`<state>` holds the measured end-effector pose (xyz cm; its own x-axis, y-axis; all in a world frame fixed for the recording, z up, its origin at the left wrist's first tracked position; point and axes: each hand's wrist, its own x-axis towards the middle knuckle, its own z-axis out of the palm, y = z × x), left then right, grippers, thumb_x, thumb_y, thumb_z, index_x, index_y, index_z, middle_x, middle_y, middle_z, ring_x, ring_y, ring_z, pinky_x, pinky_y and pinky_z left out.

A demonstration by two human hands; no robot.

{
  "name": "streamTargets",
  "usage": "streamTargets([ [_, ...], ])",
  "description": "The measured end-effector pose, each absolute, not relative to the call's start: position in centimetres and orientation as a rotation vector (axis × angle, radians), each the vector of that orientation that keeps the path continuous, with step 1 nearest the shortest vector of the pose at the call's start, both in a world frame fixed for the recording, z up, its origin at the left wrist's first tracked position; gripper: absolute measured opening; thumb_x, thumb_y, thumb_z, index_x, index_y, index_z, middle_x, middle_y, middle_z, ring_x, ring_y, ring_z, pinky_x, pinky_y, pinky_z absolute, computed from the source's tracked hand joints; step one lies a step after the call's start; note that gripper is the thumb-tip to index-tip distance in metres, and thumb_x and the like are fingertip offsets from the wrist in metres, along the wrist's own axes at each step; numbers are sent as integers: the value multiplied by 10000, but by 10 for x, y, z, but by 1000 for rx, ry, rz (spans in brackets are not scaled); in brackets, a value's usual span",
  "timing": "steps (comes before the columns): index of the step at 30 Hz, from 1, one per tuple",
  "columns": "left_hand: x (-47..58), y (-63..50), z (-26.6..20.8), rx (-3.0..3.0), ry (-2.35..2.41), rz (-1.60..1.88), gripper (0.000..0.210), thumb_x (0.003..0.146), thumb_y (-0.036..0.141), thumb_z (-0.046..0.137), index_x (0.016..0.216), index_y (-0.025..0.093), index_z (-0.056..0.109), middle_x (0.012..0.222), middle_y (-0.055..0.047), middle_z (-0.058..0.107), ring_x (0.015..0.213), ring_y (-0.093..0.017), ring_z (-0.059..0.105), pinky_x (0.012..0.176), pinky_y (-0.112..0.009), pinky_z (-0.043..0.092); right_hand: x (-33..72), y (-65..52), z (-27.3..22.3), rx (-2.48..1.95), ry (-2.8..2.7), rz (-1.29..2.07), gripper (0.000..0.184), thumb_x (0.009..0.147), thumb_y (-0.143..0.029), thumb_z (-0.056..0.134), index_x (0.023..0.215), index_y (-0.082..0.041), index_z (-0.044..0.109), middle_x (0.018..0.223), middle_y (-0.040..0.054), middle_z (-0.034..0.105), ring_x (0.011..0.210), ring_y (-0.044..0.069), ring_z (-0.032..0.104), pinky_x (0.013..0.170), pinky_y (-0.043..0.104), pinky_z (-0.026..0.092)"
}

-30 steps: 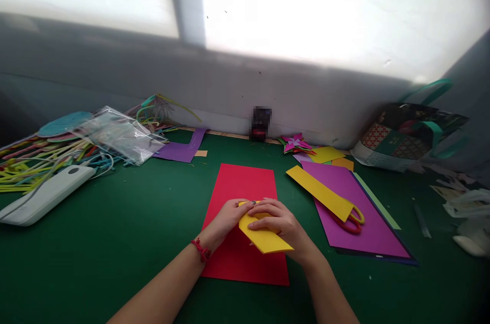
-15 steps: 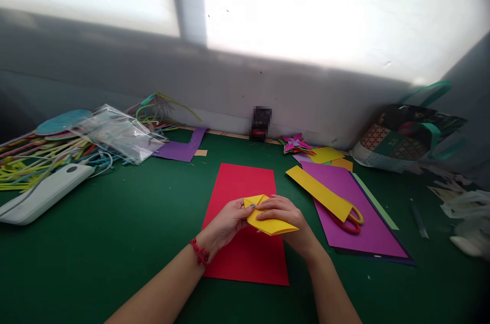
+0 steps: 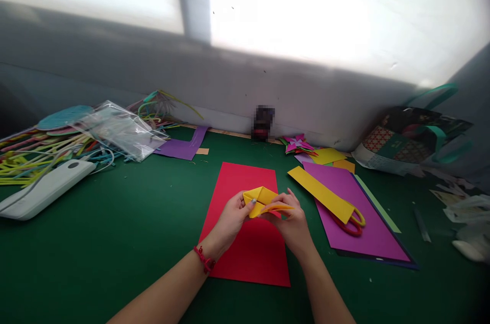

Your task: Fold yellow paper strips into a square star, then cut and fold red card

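Note:
A piece of folded yellow paper [image 3: 264,195] is held between my two hands, above a red sheet of paper [image 3: 248,176] that lies on the table. My left hand [image 3: 234,216] pinches its left corner, the thumb pressed on top near the fold lines. Closed on its right part, my right hand [image 3: 293,222] lifts a flap so that it stands edge-on. Some of the right fingers are hidden behind the paper. A red bead bracelet [image 3: 204,261] is on my left wrist.
Right of my hands, a yellow strip [image 3: 321,194] lies over scissors [image 3: 358,221] on purple sheets [image 3: 367,212]. Folded paper stars [image 3: 297,143] and a bag [image 3: 406,140] are at the back. At left are a white device [image 3: 46,191], colourful stems [image 3: 23,160] and clear plastic [image 3: 118,130].
My right hand has turned and raised the right flap of the yellow paper, which lay flatter before. More of the creased inside now shows. The view has shifted slightly.

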<state>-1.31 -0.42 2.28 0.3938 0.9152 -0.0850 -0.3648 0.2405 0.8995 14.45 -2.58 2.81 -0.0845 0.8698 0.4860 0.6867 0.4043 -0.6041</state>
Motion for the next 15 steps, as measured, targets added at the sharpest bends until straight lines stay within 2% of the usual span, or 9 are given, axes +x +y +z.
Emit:
streamTargets([
  [3, -10, -6, 20, 991, 723, 1013, 295, 804, 342, 538, 1041, 168, 562, 1065, -105, 591, 1007, -244, 547, 843, -378, 443, 135, -28, 28, -1443, -1663, 400, 190, 728, -427, 617, 800, -255, 654, 769, 8, 633, 794, 206, 576, 945, 468, 312],
  [6, -7, -7, 16, 1015, 685, 1017, 296, 819, 330, 520, 1055, 156, 554, 1071, -115, 587, 1030, -252, 538, 878, -396, 425, 130, -30, 26, -1553, -1558, 492, 242, 752, -453, 574, 760, -218, 631, 703, 15, 605, 705, 198, 549, 744, 372, 426],
  [9, -3, -8, 14, 1008, 673, 1023, 286, 824, 316, 517, 1053, 148, 552, 1080, -120, 585, 1044, -259, 532, 897, -406, 415, 128, -32, 24, -1620, -1496, 530, 283, 763, -472, 547, 731, -198, 611, 667, 13, 568, 642, 181, 517, 602, 303, 415],
  [15, 1, -13, 20, 930, 640, 1074, 246, 831, 292, 512, 1034, 158, 553, 1097, -105, 576, 1067, -248, 521, 921, -405, 408, 122, -33, 25, -1613, -1414, 453, 254, 768, -446, 553, 698, -202, 562, 660, -1, 541, 668, 178, 510, 657, 316, 414],
])
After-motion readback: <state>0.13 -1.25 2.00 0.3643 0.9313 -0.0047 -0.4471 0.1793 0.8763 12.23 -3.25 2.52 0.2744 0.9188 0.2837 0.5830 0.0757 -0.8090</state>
